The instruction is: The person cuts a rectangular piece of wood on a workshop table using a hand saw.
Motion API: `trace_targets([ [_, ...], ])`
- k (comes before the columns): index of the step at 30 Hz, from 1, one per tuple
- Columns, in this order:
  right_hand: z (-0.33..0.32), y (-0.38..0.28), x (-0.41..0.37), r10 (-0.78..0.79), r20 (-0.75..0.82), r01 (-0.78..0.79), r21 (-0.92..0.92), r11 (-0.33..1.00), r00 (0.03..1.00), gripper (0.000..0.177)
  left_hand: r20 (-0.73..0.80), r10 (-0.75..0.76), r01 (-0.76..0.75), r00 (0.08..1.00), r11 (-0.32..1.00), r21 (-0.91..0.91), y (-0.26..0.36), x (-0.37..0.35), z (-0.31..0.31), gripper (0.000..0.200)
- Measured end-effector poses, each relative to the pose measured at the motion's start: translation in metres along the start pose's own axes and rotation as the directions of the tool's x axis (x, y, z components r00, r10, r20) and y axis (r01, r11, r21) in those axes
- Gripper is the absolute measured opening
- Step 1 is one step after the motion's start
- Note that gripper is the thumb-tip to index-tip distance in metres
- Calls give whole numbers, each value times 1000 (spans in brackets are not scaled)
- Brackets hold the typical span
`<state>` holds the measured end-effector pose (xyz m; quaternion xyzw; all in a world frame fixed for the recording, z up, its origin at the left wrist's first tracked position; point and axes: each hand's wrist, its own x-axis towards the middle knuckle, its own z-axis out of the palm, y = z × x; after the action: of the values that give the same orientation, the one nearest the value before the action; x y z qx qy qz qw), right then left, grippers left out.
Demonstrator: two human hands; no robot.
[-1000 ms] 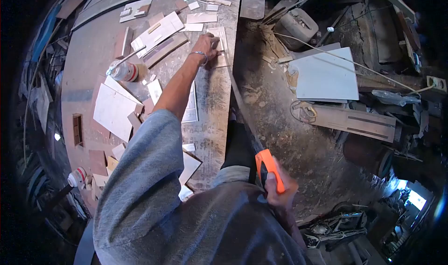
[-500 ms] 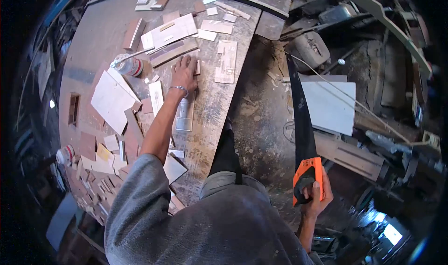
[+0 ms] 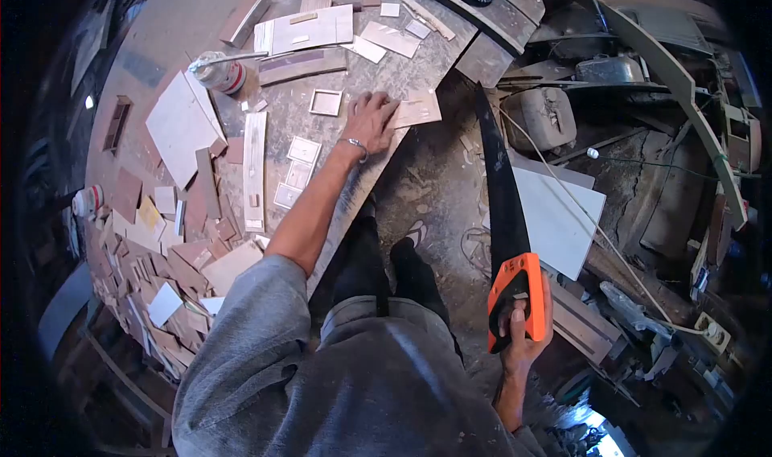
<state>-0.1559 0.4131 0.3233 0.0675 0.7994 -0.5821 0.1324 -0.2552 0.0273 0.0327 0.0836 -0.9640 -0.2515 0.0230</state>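
My left hand lies at the workbench edge, its fingers curled onto a thin, flat wooden piece. That piece juts out past the edge, and part of it is hidden under the fingers. Off the bench to the right, my right hand grips a handsaw by its orange and black handle. The long dark blade points up and away, its tip close to the bench's far corner and apart from the wooden piece. A small square wooden frame lies just left of my left hand, and several shallow wooden boxes sit beside my forearm.
Wood offcuts and boards are spread over the workbench. A can with a brush across its top stands among them. On the floor to the right are a dusty jerrycan, a white panel and a cord.
My left hand has moved right from the small frame onto the flat wooden piece, which is now turned and overhangs the edge. The saw, still in my right hand, has shifted slightly left.
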Motion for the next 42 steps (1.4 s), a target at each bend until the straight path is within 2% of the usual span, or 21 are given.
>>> trace_targets([
  [3,-10,3,14,-72,65,76,-52,996,995,72,72,141,-141,987,990,-9,2,18,-2,75],
  [4,-16,6,18,-80,86,85,-62,994,993,74,38,176,-173,984,983,-60,4,20,-3,72],
  [5,-19,8,18,-82,101,89,-75,993,992,76,29,168,-167,985,985,-32,8,20,-2,71],
  [6,-12,-5,19,-45,96,51,-56,997,994,83,21,162,-162,987,987,-6,13,19,-1,70],
  [11,20,-38,3,3,43,-2,-10,1000,999,88,-45,181,-179,983,983,35,14,19,4,57],
  [14,47,-70,-11,70,7,-70,8,998,998,89,82,308,-313,948,947,64,12,22,-1,50],
  [17,68,-82,-20,134,-5,-133,39,990,991,85,52,234,-235,971,972,6,17,28,-1,42],
  [20,92,-91,-23,185,-21,-183,52,982,983,82,92,168,-175,981,982,70,22,39,1,37],
  [23,114,-106,-26,221,-87,-220,22,975,971,88,66,222,-227,973,971,80,19,43,0,38],
  [24,115,-107,-28,220,-91,-220,15,975,971,90,71,238,-246,969,960,136,19,44,1,37],
  [28,131,-122,-34,278,-154,-283,-11,959,948,92,106,294,-307,950,940,149,14,50,2,37],
  [30,134,-132,-34,303,-148,-301,36,953,942,90,94,307,-318,947,939,134,14,50,3,38],
  [34,128,-128,-45,254,-106,-269,-170,948,961,66,120,334,-347,935,931,113,8,52,0,39],
  [37,141,-132,-42,205,-111,-224,-197,954,972,60,127,322,-333,938,940,75,5,53,-9,46],
  [42,164,-164,-31,323,-57,-328,-166,930,945,58,92,317,-324,944,942,84,5,52,-5,48],
])
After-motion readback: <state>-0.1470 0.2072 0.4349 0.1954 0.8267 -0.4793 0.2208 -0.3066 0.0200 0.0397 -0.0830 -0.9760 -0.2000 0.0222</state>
